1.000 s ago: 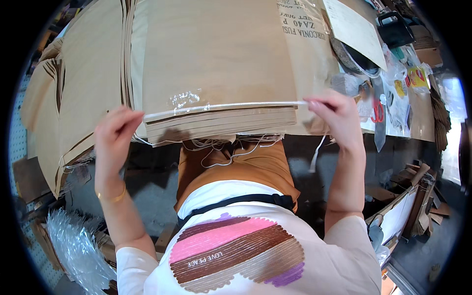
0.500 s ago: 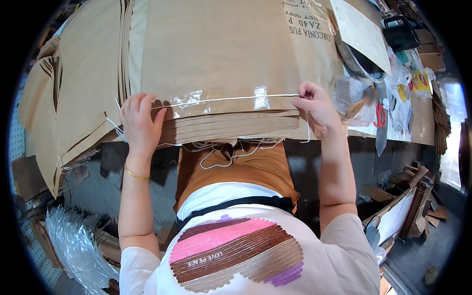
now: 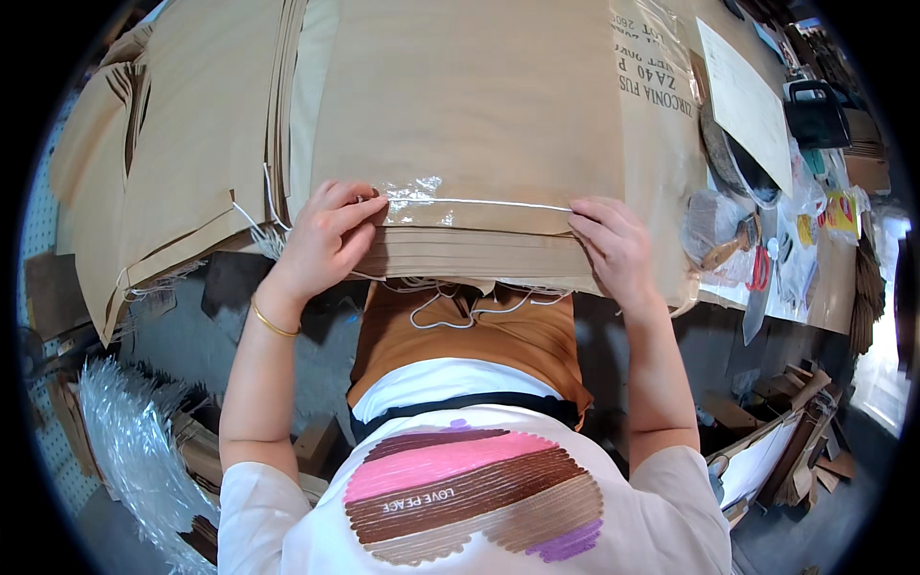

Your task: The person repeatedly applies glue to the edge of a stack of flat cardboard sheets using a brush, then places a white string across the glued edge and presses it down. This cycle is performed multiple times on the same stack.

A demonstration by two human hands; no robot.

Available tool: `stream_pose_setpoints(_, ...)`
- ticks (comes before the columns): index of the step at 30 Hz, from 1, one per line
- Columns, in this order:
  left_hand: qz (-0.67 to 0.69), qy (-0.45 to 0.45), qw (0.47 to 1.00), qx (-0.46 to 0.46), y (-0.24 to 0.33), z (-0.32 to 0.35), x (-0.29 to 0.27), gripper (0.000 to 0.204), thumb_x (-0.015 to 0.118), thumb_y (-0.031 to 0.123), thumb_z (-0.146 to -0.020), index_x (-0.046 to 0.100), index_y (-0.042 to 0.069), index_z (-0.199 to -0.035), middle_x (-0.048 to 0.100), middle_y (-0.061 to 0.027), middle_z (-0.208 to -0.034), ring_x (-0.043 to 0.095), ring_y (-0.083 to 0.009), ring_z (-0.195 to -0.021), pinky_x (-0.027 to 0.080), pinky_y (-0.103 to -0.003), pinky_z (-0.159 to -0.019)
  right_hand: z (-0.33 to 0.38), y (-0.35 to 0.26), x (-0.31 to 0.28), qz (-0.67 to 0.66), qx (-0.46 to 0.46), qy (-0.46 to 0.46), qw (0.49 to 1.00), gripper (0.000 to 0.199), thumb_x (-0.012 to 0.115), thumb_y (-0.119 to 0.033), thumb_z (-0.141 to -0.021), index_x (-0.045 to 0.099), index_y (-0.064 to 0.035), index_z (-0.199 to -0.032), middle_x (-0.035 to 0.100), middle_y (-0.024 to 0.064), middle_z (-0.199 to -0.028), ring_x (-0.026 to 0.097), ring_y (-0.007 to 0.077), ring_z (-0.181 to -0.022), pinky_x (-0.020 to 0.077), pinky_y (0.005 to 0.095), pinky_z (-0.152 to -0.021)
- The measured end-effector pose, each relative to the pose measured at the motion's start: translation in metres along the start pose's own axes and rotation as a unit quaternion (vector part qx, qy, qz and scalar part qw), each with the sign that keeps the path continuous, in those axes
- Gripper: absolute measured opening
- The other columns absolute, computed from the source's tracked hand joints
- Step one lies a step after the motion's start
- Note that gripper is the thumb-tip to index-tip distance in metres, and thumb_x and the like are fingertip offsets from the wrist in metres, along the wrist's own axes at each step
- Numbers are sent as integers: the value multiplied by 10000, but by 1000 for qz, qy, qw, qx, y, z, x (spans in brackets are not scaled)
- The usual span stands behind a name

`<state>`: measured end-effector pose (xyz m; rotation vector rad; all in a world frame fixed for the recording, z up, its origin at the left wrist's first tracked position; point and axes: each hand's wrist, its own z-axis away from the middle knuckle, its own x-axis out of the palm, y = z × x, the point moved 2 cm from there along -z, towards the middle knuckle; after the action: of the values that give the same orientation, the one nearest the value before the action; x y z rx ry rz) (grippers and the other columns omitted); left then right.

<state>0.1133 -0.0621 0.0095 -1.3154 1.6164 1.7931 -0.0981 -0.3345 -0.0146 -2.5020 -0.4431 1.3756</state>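
A thin white cord (image 3: 479, 202) runs taut and nearly straight between my hands, across the top sheet of a stack of brown paper (image 3: 470, 115) near its front edge. My left hand (image 3: 331, 238) pinches the cord beside a glossy patch (image 3: 422, 188) on the paper. At the other end my right hand (image 3: 615, 251) has its fingers together on the cord, by the right side of the layered front edges (image 3: 470, 253). More loose white cord (image 3: 441, 324) hangs in loops below the stack, in front of my brown trousers.
Another brown paper stack (image 3: 192, 144) with cord ends lies at left. On the right are a wooden-handled brush (image 3: 725, 253), red-handled scissors (image 3: 759, 269), a white sheet (image 3: 747, 105) over a bowl and a black container (image 3: 815, 113). Clear plastic strips (image 3: 134, 460) stand low left.
My hands have come closer together, the left one shifting right along the cord. A shorter length of cord shows between them. The whole view has shifted a little.
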Motion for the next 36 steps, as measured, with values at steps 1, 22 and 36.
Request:
stream_pose_setpoints(1, 21, -20, 1000, -11, 1, -3, -8, 342, 691, 47, -718, 627, -24, -1046, 579, -108, -1033, 541, -268, -1002, 442, -337, -854, -1, 6, -1, -92, 111, -14, 989, 70, 701, -31, -739, 648, -26, -784, 639, 80, -830, 600, 191, -768, 490, 301, -666)
stream_pose_setpoints(22, -206, -91, 967, -118, 44, -20, 43, 942, 617, 516, -786, 224, -63, -1416, 198, -246, -1488, 156, -374, -1396, 152, -448, -1141, -24, -69, 63, 122, 188, -195, 955, 773, 547, -458, -871, 276, 21, -1414, 289, 182, -1474, 245, 300, -1380, 176, 415, -1132)
stream_pose_setpoints(36, -62, 136, 972, -180, -21, 6, 24, 618, 535, 285, -923, 317, -97, -1358, 297, -297, -1419, 257, -418, -1337, 223, -456, -1106, 2, -11, 2, 118, 299, 91, 942, 312, 621, -131, -866, 576, 36, -1124, 617, 168, -1085, 590, 209, -833, 498, 319, -704)
